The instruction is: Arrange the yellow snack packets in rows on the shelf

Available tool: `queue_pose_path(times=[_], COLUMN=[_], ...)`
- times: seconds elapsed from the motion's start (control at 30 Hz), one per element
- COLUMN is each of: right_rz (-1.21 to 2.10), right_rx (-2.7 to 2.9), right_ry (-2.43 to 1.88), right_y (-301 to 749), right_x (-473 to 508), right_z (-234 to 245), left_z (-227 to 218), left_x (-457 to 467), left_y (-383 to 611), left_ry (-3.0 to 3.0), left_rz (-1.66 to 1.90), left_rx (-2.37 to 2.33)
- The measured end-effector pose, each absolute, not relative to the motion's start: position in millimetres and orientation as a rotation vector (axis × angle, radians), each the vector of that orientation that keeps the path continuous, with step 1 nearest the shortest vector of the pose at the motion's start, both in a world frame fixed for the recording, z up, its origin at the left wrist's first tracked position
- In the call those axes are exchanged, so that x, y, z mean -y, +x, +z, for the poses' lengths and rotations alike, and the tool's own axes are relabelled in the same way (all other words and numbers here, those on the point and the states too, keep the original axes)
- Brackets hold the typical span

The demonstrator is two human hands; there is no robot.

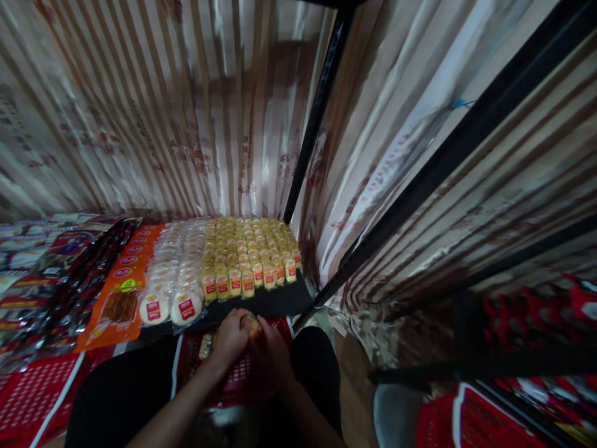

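In the head view my left hand (232, 337) and my right hand (272, 350) meet low in the middle, between my knees. Both are closed around a small wrapped snack (254, 328), yellowish-orange and mostly hidden by the fingers. Just beyond them, on a black shelf (280, 300), stand tight rows of small yellow wrapped snacks (247, 255) with red-and-white labels. Left of these lie two rows of round white wrapped snacks (186, 307). Another small wrapped piece (206, 346) is beside my left wrist, over a red printed sheet or bag (236, 376).
Orange snack packets (119, 280) and dark packets (69, 274) lie farther left. A black upright post (321, 112) and a slanting black bar (420, 168) frame the right side. Striped plastic sheeting (186, 106) hangs behind. Red packages (527, 317) fill the lower right.
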State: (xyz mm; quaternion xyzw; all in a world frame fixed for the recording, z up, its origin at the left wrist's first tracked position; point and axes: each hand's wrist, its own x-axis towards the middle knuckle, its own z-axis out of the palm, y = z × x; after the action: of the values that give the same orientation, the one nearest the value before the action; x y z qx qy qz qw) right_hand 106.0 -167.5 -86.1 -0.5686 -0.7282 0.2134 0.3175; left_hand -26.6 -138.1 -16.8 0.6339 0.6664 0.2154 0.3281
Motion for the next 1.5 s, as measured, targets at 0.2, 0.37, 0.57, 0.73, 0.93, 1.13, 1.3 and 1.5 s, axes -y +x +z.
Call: queue_pose_path(times=[0.2,0.37,0.57,0.73,0.93,1.13,1.3,1.5], right_rz=[0.274,0.155,0.139,0.076,0.084,0.059,0.028,-0.007], right_rx=[1.834,1.804,1.724,1.66,1.511,1.557,1.628,1.652], right_ry=[-1.438,-1.431,-1.5,-1.531,-1.549,-1.589,-1.624,-1.71], right_y=[127.9,134.7,135.6,139.7,143.3,147.2,138.8,130.7], right_x=[144.1,130.9,126.9,127.5,114.0,83.8,71.1,72.3], right_z=[-56.8,-48.6,-45.1,-41.2,-49.9,-67.3,-72.2,-73.9], left_z=[5.0,6.1,2.6,15.0,36.2,51.1,52.0,42.3], left_x=[114.9,99.8,87.1,77.3,49.5,15.7,-2.0,-11.8], left_y=[-8.1,1.2,8.4,19.1,37.5,51.1,65.4,86.5], left_ry=[1.58,1.473,1.47,1.507,1.627,1.719,1.789,1.94], left_rz=[0.778,0.784,0.864,0.907,0.979,1.096,1.066,0.973], left_rx=[-1.437,-1.35,-1.371,-1.364,-1.468,-1.545,-1.47,-1.401])
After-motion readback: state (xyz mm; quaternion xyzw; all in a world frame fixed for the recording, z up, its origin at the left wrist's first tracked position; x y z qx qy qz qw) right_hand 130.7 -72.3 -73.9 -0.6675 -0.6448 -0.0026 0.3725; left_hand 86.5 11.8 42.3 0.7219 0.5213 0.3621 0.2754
